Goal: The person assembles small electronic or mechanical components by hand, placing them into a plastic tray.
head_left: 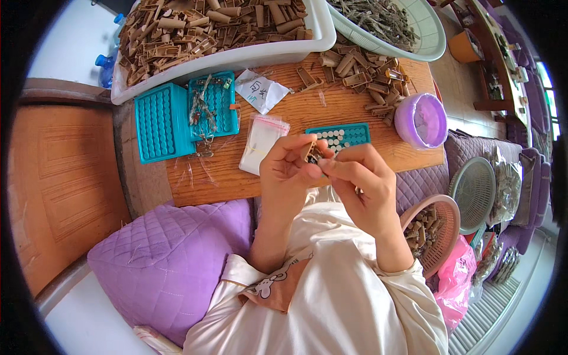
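My left hand [286, 173] holds a small tan plastic casing [315, 152] between thumb and fingertips, its hollow side with dark bits inside turned up. My right hand [368, 183] is closed, thumb and forefinger pinched at the casing's right edge. What the right fingers grip there is too small to make out. Just beyond both hands lies a teal tray [355, 131] with several round white discs [334, 139] in it. Left of my hands a stack of clear plastic bags [260, 142] rests on the wooden table [222, 176].
A white bin [222, 66] of tan casings stands at the far left, beside a green basket [431, 29] of metal strips. Loose casings [355, 68] are heaped before them. Teal trays [164, 121] stand left; a purple tub [421, 121] stands right. A pink basket [447, 236] is by my right arm.
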Action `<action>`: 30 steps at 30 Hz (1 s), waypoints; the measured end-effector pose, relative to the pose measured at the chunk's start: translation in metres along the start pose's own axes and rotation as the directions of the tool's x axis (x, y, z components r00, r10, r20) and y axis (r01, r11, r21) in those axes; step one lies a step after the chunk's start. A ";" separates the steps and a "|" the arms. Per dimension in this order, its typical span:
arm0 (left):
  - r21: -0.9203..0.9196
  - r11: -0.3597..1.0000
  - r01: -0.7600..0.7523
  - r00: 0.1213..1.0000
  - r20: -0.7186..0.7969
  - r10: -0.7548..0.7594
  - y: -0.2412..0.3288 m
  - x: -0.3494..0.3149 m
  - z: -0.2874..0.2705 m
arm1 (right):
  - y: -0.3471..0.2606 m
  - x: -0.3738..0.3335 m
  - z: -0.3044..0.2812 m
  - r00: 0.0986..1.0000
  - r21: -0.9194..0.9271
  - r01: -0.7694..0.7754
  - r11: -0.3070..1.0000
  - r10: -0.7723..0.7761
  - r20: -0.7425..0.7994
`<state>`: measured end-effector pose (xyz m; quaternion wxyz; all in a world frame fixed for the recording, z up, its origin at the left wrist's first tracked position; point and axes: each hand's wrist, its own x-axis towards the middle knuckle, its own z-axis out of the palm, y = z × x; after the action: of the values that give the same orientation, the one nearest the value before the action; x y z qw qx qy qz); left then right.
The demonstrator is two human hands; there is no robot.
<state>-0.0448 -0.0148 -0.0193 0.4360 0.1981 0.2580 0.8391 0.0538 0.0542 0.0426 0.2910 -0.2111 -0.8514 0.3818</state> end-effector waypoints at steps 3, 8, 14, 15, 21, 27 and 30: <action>0.004 0.996 0.086 0.993 -0.078 -0.085 0.000 -0.001 0.006 | 0.006 -0.001 0.003 0.999 0.031 -0.033 0.999 0.034 -0.015; 0.323 0.944 0.070 0.989 -0.143 -0.025 0.007 0.001 0.017 | 0.017 -0.019 0.027 0.884 0.564 -0.348 0.748 0.463 -0.069; 0.377 0.926 0.019 0.988 -0.147 0.039 0.002 0.003 0.003 | 0.018 -0.014 0.034 0.858 0.733 -0.385 0.560 0.509 0.062; 0.377 0.926 0.021 0.989 -0.146 0.037 0.002 0.004 0.003 | 0.020 -0.014 0.034 0.858 0.733 -0.386 0.560 0.511 0.061; -0.170 0.967 0.190 0.927 -0.293 -0.234 0.001 0.012 0.004 | 0.035 -0.011 0.034 0.862 0.665 -0.420 0.617 0.501 0.079; -0.108 0.984 0.138 0.960 -0.229 -0.160 -0.003 0.013 0.004 | 0.042 -0.002 0.022 0.909 0.646 -0.372 0.667 0.401 0.109; 0.050 0.993 0.111 0.969 -0.229 -0.097 -0.007 0.012 0.004 | 0.040 0.002 0.019 0.917 0.728 -0.326 0.602 0.389 0.089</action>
<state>-0.0443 -0.0005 -0.0193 0.4409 0.1010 0.3419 0.8237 0.0453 0.0700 0.0015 0.3014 -0.2579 -0.5557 0.7307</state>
